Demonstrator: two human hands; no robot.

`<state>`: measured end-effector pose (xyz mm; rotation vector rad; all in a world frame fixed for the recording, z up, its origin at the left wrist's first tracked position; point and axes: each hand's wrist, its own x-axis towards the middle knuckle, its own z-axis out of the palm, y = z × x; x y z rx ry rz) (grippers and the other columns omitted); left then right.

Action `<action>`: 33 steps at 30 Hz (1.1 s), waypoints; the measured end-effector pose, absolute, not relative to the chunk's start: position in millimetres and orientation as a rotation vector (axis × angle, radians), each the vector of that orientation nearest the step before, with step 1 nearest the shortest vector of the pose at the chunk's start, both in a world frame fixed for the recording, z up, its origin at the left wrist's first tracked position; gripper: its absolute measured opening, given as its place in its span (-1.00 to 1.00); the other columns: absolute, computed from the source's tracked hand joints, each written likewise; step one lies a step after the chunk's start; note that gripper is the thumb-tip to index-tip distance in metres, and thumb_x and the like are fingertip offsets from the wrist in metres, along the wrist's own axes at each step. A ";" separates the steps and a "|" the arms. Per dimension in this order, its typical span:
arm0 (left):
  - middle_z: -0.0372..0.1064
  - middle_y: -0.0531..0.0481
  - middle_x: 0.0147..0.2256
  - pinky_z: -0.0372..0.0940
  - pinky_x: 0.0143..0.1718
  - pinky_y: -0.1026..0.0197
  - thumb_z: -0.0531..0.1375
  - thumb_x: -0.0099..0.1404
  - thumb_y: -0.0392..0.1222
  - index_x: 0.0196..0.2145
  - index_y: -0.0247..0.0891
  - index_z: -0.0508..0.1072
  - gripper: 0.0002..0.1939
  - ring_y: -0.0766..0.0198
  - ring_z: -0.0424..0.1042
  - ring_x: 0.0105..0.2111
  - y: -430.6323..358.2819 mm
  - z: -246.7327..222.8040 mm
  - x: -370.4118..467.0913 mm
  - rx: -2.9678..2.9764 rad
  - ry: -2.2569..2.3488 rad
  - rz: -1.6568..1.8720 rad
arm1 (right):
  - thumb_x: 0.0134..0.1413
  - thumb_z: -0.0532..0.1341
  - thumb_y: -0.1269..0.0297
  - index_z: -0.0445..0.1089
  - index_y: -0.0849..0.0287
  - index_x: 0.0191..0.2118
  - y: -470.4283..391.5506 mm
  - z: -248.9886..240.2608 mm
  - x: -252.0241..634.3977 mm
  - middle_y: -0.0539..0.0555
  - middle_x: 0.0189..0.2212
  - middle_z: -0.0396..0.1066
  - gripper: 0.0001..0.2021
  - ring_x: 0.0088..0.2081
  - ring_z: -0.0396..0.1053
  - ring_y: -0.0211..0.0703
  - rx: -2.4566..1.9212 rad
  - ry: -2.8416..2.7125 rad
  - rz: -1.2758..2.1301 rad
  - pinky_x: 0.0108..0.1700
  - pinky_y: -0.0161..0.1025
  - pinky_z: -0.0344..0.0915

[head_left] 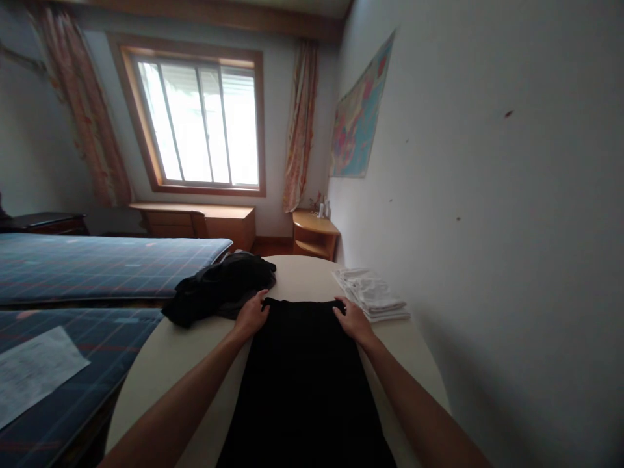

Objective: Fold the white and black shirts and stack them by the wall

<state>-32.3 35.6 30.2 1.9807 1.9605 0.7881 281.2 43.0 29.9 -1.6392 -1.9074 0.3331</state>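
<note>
A long black garment (pixel 305 377) lies spread on a round cream table (pixel 160 377), its far edge straight and its near end running out of the picture. At the far left corner of it, my left hand (pixel 252 313) pinches the cloth between thumb and fingers. My right hand (pixel 351 318) grips the far right corner in the same way. A crumpled pile of dark clothes (pixel 221 286) rests just beyond my left hand. Folded white cloths (pixel 373 294) are stacked beyond my right hand.
Mattresses with a blue plaid cover (pixel 112 266) stand left of the table, with a paper sheet (pixel 41 370) on the nearer one. A bare wall (pixel 511 260) rises close on the right. Behind are a wooden desk (pixel 229 218) and a corner shelf (pixel 314 224).
</note>
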 end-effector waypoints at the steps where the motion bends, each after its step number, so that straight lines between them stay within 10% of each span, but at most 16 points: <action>1: 0.46 -0.18 -0.03 0.29 -0.02 0.19 0.14 0.32 -0.26 0.24 -0.27 0.19 -0.46 0.13 0.47 -0.04 37.1 29.9 -31.9 1.977 1.952 0.805 | 0.18 0.13 0.25 0.39 0.20 0.07 47.2 29.6 280.7 0.17 0.00 0.47 -0.64 -0.01 0.44 -0.07 -1.636 -1.906 0.328 0.05 -0.21 0.29; 14: 0.46 -0.19 -0.06 0.28 0.04 0.13 0.15 0.23 -0.34 0.02 -0.32 0.40 -0.63 0.08 0.44 -0.03 63.8 24.6 -28.1 2.032 1.952 0.778 | 0.20 0.09 0.31 0.51 0.21 -0.12 59.3 33.3 271.2 0.19 -0.06 0.46 -0.73 0.02 0.36 -0.04 -1.746 -1.930 0.174 0.13 -0.18 0.17; 24: 0.00 -0.13 0.34 -0.21 0.30 -0.18 -0.08 0.45 0.09 0.31 -0.14 0.15 -0.44 -0.11 -0.07 0.34 44.9 12.7 10.1 2.488 1.736 0.357 | 0.31 -0.12 -0.14 0.07 0.05 0.35 40.4 26.9 233.5 0.10 0.38 -0.05 -0.38 0.38 -0.16 0.09 -1.650 -2.438 0.308 0.35 0.06 -0.31; 33: 0.13 -0.24 0.28 -0.03 0.26 0.01 -0.07 0.45 -0.04 0.29 -0.28 0.16 -0.46 -0.01 0.12 0.27 57.8 14.0 -9.8 2.488 1.764 0.280 | 0.34 -0.13 -0.06 0.01 0.16 0.37 51.7 20.3 254.8 0.16 0.37 -0.02 -0.38 0.37 -0.09 0.03 -1.796 -2.332 0.319 0.34 0.05 -0.20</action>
